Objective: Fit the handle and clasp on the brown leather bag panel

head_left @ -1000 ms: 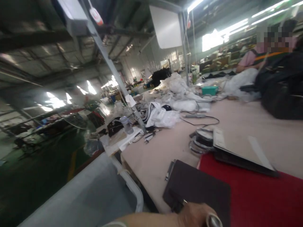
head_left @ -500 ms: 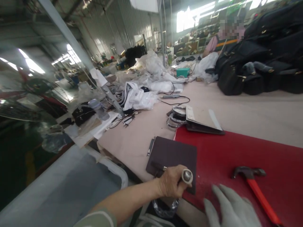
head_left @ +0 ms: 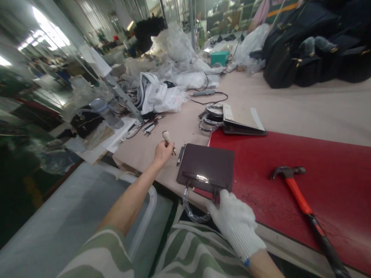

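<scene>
A dark maroon handbag [head_left: 206, 160] lies flat on the table, partly over the red mat, its gold clasp [head_left: 202, 178] facing up. Its plastic-wrapped handle [head_left: 189, 210] hangs over the table's front edge. My bare left hand [head_left: 162, 152] is closed around a short tool with a pale rounded handle [head_left: 166, 136] and metal tip; the tool is just left of the bag. In a white knit glove, my right hand [head_left: 233, 212] grips the bag's front right corner near the handle base, thumb and fingers on either side. Beneath the glove, part of the bag is hidden.
A claw hammer [head_left: 297, 193] with a red and black handle rests on the red mat [head_left: 255, 166]. Behind are another bag with wrapped handles [head_left: 243, 120], a corded grey tool [head_left: 203, 93], plastic wrap [head_left: 176, 46] and black bags [head_left: 290, 58]. A grey bin [head_left: 72, 216] stands left.
My left hand has moved from above the handbag to the table on its left, still holding the tool. My right hand has come from the red mat onto the bag's front corner.
</scene>
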The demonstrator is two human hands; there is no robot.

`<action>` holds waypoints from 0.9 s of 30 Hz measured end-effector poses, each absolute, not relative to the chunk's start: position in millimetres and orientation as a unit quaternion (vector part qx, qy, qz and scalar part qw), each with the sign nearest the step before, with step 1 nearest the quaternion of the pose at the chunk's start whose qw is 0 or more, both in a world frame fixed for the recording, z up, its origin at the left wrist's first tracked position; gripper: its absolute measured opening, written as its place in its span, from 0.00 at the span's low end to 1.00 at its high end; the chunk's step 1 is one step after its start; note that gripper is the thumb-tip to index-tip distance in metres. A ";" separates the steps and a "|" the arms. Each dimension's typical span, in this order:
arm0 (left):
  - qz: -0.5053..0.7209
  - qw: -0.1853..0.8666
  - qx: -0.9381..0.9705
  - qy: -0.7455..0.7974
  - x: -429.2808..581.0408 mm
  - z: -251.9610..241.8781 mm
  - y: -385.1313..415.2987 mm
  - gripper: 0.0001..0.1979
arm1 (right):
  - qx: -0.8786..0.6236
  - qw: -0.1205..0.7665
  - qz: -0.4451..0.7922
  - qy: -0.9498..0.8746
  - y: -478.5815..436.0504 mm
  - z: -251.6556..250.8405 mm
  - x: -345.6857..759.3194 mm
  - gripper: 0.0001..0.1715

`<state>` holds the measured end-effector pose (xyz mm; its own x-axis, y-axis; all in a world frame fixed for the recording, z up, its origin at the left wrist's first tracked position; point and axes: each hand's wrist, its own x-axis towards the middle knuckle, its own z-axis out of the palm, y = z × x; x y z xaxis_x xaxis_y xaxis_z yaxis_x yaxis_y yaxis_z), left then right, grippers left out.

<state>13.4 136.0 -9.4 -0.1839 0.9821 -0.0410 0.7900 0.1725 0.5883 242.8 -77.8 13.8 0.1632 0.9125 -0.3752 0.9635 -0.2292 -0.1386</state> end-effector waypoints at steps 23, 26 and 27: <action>0.144 0.124 0.924 0.331 115.2 -22.2 24.4 0.10 | 0.822 0.125 -0.236 0.504 -95.1 17.8 314.4 0.26; 0.068 0.107 0.939 0.321 125.7 -20.8 35.4 0.09 | 0.834 0.087 -0.167 0.519 -91.4 15.3 329.1 0.27; 0.055 0.097 0.940 0.321 127.6 -20.8 37.5 0.09 | 0.831 0.061 -0.128 0.538 -89.0 14.0 335.0 0.25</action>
